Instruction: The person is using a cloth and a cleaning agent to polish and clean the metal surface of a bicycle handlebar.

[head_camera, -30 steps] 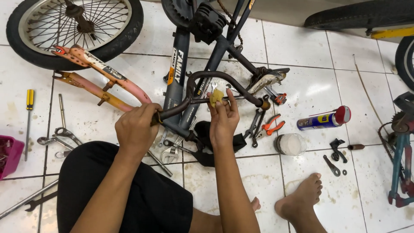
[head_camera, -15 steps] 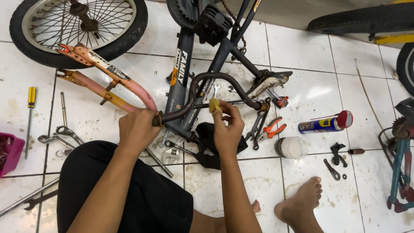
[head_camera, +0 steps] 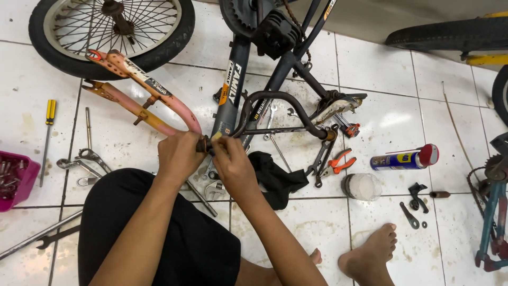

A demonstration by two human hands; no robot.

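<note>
Both hands, left hand [head_camera: 180, 156] and right hand [head_camera: 233, 164], had fingers closed around the near end of the rusty handlebar [head_camera: 275, 103], whose tube ran away rightward.

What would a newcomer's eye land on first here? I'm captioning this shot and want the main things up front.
Both hands meet at centre: the left hand and right hand pinch the end of a rusty dark handlebar beside an upturned dark bicycle frame. At upper left a spoked wheel lies above a pink fork. To the right, orange-handled pliers and a blue spray can lie on the white tile floor.
</note>
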